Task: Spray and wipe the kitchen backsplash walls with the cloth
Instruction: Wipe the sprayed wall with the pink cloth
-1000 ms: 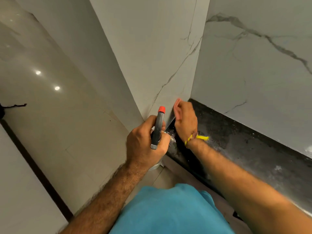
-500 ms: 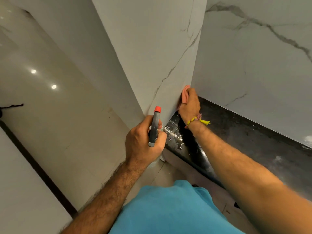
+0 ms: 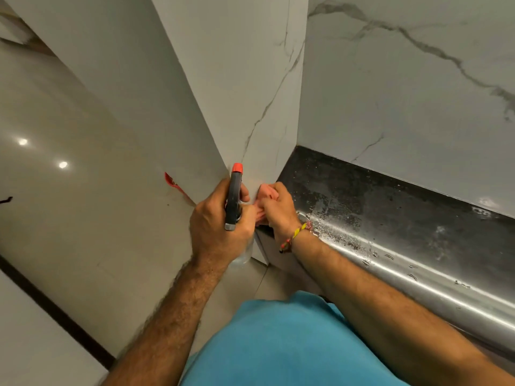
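Wet black counter (image 3: 390, 207), marble walls (image 3: 404, 93)

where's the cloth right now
In the head view the pink cloth is bunched in the right hand, against the bottom of the side wall by the counter corner, just right of the spray bottle.

Single head cam, wide-angle, looking forward and steeply down from close above the forearms. Faces the inside corner where the veined side wall (image 3: 250, 87) meets the back wall (image 3: 404, 101); dark countertop (image 3: 390, 207) runs right, glossy floor (image 3: 69, 190) left.
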